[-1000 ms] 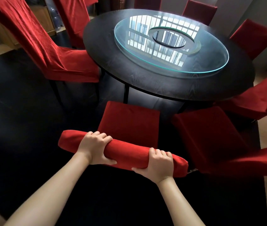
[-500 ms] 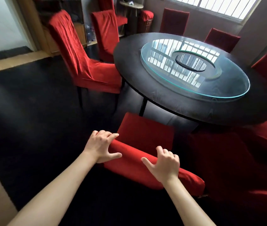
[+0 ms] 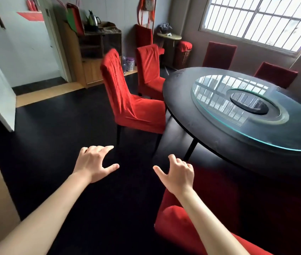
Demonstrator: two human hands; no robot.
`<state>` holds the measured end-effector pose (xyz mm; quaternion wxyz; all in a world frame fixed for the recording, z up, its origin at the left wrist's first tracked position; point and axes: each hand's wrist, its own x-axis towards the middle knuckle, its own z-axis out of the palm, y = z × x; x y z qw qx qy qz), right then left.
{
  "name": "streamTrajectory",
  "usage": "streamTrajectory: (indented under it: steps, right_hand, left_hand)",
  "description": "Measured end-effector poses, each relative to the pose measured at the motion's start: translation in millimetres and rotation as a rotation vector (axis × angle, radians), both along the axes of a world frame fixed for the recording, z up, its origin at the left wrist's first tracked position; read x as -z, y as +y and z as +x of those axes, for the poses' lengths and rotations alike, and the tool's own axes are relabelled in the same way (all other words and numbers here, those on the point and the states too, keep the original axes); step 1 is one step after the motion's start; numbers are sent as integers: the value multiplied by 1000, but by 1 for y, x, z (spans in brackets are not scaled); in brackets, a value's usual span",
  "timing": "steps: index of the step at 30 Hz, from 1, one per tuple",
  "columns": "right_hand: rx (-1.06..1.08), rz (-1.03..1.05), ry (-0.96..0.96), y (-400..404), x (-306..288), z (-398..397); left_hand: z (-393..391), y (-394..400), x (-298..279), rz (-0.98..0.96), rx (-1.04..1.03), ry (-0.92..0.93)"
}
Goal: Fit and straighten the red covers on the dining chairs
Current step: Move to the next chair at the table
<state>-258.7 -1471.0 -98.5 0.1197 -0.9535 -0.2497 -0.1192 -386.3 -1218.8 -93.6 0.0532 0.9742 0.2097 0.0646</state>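
Chairs in red covers ring the round dark table (image 3: 192, 115) with its glass turntable (image 3: 256, 124), and honestly you look to be between chairs right now rather than working on one. The nearest chair (image 3: 175, 225) sits right under your right forearm at the bottom of the view, its cover looking smooth from what shows, though most of it is cut off or in shadow so I can't vouch for the whole thing. My guess for the next target is the chair ahead of you (image 3: 133, 100), pulled out to the left side of the table: its cover has obvious long creases running down the backrest and onto the seat. That one probably wants a tug down at the top of the back and a smoothing pass toward the skirt, so you'd need to step forward first, since it's well apart from your hands. Your left hand (image 3: 95, 163) is spread open, fingers loosely curled, holding nothing and hovering over the dark floor. Your right hand (image 3: 178, 173) is the same deal, open and empty, touching nothing.
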Motion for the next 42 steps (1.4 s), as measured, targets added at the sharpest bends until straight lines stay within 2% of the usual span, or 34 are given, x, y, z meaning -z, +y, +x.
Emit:
streamTrajectory:
  steps: [5, 11, 20, 24, 32, 42]
  right_hand:
    - [5, 22, 0, 89, -4, 22]
    - [7, 6, 3, 170, -3, 61]
    - [67, -36, 17, 279, -4, 186]
    - [91, -59, 15, 324, -11, 234]
    - [164, -86, 12, 370, -24, 264]
    - [360, -96, 21, 371, -22, 227]
  left_hand:
    - [24, 97, -10, 21, -34, -21]
    - [78, 173, -14, 25, -3, -46]
    - [204, 266, -20, 64, 105, -22]
    - [257, 312, -32, 60, 127, -96]
    - [312, 366, -39, 26, 224, -122]
    - [331, 375, -48, -10, 451, -153]
